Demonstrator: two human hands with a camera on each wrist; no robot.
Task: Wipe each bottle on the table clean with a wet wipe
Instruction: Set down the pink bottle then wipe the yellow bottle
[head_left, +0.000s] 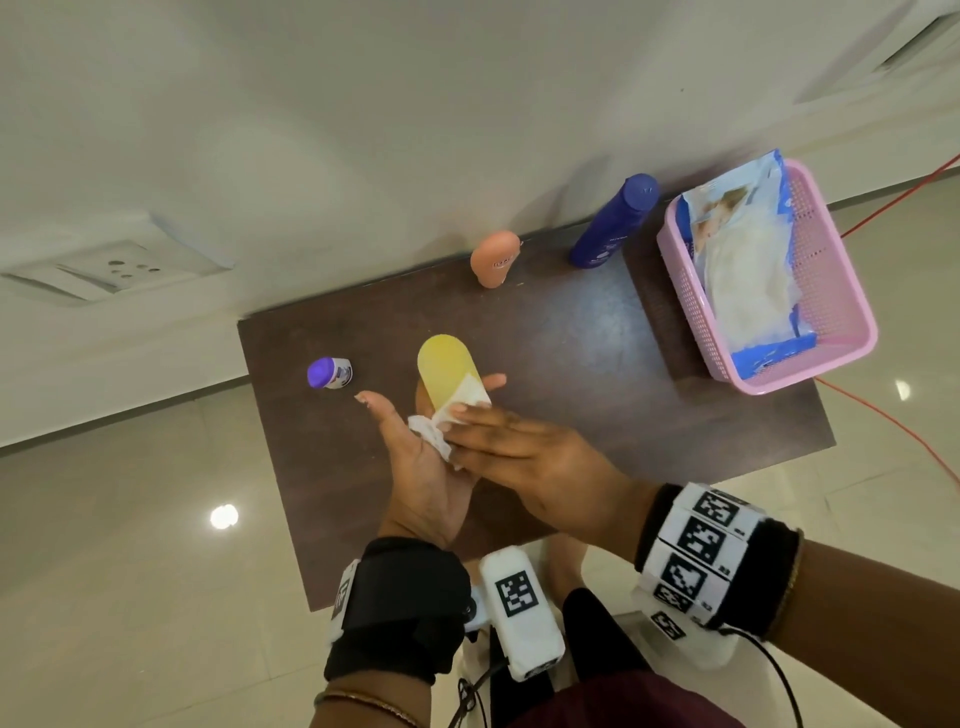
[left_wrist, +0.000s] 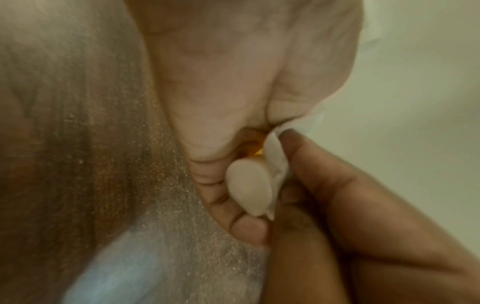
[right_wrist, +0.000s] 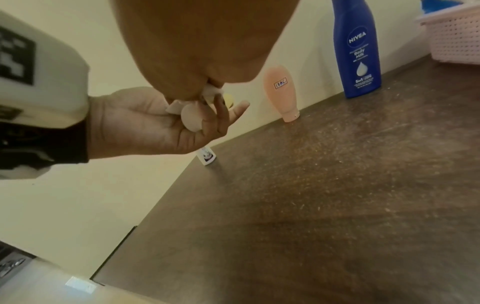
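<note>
A yellow bottle (head_left: 447, 371) with a white cap (left_wrist: 249, 191) is held cap-down above the dark table (head_left: 597, 374). My left hand (head_left: 410, 452) lies palm up under it, fingers curled round the cap end (right_wrist: 192, 119). My right hand (head_left: 498, 436) reaches across from the right and pinches a white wet wipe (head_left: 462, 402) against the bottle's lower side. In the left wrist view the wipe (left_wrist: 275, 156) sits between my right thumb and the bottle's neck. Most of the bottle's lower half is hidden by both hands.
A peach bottle (head_left: 494, 259) and a tall blue bottle (head_left: 613, 223) stand at the table's far edge by the wall. A small purple-capped bottle (head_left: 328, 373) stands at the left edge. A pink basket (head_left: 831, 291) at the right holds an open wipes pack (head_left: 743, 244).
</note>
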